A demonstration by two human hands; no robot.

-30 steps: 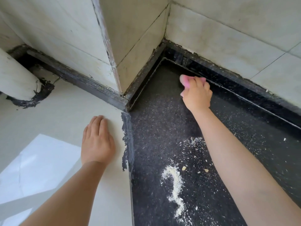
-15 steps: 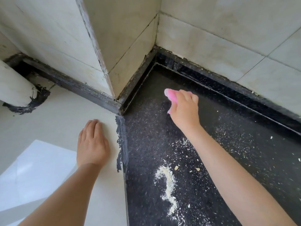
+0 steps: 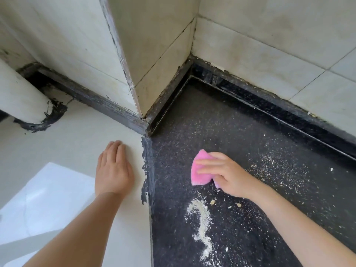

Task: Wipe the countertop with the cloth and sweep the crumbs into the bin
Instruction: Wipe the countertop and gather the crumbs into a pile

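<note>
Since the earlier frame the right hand (image 3: 229, 175) has drawn the folded pink cloth (image 3: 200, 173) back from the corner across the speckled black stone countertop (image 3: 221, 132), gripping it just above the pale crumbs (image 3: 202, 220). The left hand (image 3: 113, 168) lies open and flat on the white surface (image 3: 77, 139).

The dark speckled surface (image 3: 221, 135) ran into the tiled corner. On it lay a pink cloth (image 3: 200, 171), pressed flat under the right hand (image 3: 229, 175). Just below the cloth was a pale line of crumbs (image 3: 202, 220), and finer crumbs were scattered to the right. The left hand (image 3: 113, 170) rested flat on the white ledge (image 3: 77, 135) beside the surface.
</note>
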